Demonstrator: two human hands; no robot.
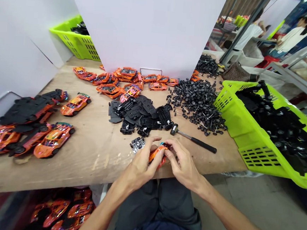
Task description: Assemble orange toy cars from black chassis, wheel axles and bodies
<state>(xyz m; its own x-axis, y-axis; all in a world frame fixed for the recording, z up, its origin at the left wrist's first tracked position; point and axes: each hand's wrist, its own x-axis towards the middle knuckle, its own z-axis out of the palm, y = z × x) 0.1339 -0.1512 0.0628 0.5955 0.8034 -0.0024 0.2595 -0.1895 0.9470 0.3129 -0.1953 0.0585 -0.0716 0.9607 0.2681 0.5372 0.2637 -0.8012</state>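
Note:
Between my two hands, at the table's front edge, is an orange toy car [158, 153], partly covered by fingers. My left hand [145, 160] grips its left side, thumb on top. My right hand [183, 161] closes on the other side, with the thumb and fingertips pressed to the body. Just beyond my left hand lies a small grey chassis piece [137, 144]. A hammer [194, 139] with a black handle rests to the right of my hands. Farther back is a heap of black car bases [139, 110].
Many wheels on axles [197, 100] are piled at the right. A lime-green basket [237, 135] of black parts stands beside them. Orange car shells [110, 89] lie at the back, and toy cars [54, 141] at the left. A white panel [149, 29] rises behind. Other people sit far off.

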